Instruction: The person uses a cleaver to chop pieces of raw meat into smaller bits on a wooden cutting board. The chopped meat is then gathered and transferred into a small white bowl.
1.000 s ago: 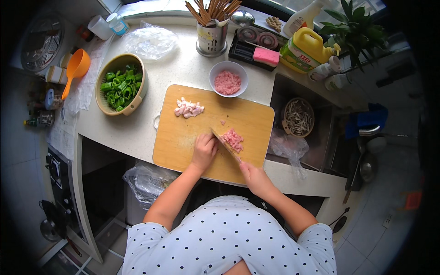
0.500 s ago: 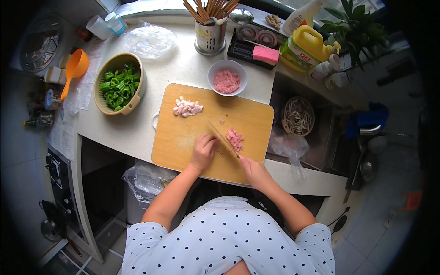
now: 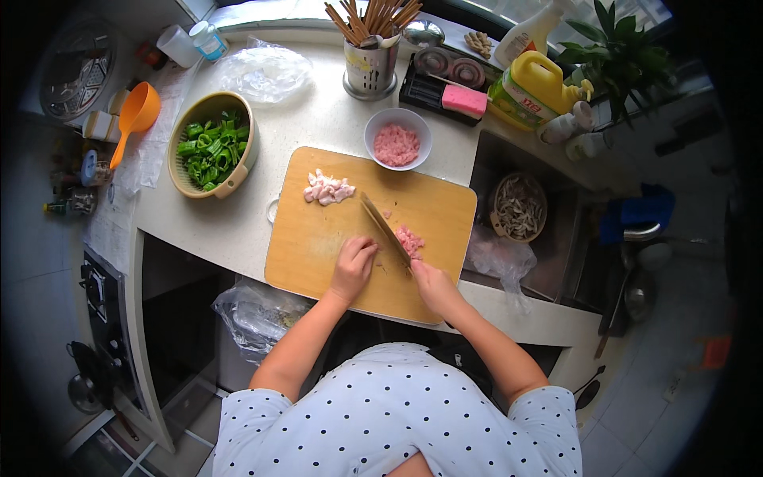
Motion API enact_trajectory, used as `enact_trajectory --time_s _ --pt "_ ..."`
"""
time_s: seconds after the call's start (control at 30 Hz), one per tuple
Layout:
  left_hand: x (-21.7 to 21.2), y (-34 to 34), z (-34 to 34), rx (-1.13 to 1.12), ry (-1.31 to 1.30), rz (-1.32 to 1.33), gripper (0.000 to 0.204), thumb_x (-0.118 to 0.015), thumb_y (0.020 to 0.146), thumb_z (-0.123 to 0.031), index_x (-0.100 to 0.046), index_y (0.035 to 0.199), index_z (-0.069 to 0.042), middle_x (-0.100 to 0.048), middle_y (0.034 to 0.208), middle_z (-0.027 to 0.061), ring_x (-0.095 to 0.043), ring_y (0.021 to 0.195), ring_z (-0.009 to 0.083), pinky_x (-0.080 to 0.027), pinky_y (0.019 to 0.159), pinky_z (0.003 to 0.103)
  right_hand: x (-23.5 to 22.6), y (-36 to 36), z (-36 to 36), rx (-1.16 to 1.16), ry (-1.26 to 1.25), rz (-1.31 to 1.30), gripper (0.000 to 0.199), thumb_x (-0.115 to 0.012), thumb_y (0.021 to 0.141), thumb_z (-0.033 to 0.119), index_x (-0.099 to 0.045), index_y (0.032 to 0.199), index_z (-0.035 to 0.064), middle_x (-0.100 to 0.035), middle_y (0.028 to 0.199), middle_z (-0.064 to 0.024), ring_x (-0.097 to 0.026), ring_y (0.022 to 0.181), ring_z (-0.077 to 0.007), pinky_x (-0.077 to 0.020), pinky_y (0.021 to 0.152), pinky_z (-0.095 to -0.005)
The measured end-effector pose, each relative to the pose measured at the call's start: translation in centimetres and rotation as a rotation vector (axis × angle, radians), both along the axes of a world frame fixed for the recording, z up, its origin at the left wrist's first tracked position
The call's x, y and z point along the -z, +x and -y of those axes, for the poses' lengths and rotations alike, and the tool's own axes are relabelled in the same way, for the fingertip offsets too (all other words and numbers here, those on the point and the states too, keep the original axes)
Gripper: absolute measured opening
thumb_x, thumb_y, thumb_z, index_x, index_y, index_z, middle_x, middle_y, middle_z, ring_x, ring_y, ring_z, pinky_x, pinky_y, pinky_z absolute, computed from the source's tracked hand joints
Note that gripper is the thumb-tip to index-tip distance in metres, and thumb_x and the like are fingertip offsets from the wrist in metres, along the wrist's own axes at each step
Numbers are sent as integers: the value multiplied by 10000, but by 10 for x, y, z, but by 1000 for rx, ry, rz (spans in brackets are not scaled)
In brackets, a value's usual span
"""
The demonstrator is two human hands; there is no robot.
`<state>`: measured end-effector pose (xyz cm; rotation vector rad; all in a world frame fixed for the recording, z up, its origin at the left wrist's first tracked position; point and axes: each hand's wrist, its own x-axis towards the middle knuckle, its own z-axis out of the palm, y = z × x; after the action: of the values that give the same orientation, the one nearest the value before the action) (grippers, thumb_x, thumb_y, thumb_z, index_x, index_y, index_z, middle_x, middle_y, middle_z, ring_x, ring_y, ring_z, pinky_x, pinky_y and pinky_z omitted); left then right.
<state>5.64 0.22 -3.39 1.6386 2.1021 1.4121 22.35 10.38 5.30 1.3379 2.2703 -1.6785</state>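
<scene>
A wooden cutting board (image 3: pixel 318 254) lies on the counter in front of me. My right hand (image 3: pixel 435 286) grips the handle of a kitchen knife (image 3: pixel 380 222), its blade slanting up and left across the board. To the left of the blade, my left hand (image 3: pixel 352 266) rests on the board with curled fingers; whatever may be under the fingertips is hidden. Diced pink meat (image 3: pixel 410 241) is heaped just right of the blade. Paler, fatty meat pieces (image 3: pixel 327 188) form another pile at the board's upper left. Beyond the board, a white bowl (image 3: pixel 427 143) contains minced pink meat (image 3: pixel 396 145).
A colander (image 3: pixel 176 163) of cut green peppers stands at left, near an orange ladle (image 3: pixel 137 111) and plastic bag (image 3: pixel 266 73). Behind are a chopstick holder (image 3: pixel 371 75), pink sponge (image 3: pixel 464 100) and yellow jug (image 3: pixel 524 87). The sink (image 3: pixel 548 262) at right contains a basket of greyish strips (image 3: pixel 519 208).
The knife blade, blurred before, now shows sharply and has shifted slightly left at its tip. My left hand stays nearly in place. The whole view has shifted a little.
</scene>
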Motion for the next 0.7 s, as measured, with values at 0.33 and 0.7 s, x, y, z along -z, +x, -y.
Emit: enact_trajectory --time_s 0.33,0.7 --pt "2 0 2 2 -11 -68 177 -640 730 49 -653 903 12 -621 986 146 -575 1021 339 -475 891 422 -23 23 7 -149 -41 124 426 -415 1000 375 -645 1026 17 -637 876 -275 -610 853 -460 -487 746 -467" --pt "0 -1 -3 -19 -19 -30 157 -642 744 45 -654 892 -4 -639 969 132 -591 959 335 -490 840 413 12 1 0 -7 -53 -70 492 -392 1014 397 -585 890 -38 -586 704 -223 -595 670 -367 -465 650 -433"
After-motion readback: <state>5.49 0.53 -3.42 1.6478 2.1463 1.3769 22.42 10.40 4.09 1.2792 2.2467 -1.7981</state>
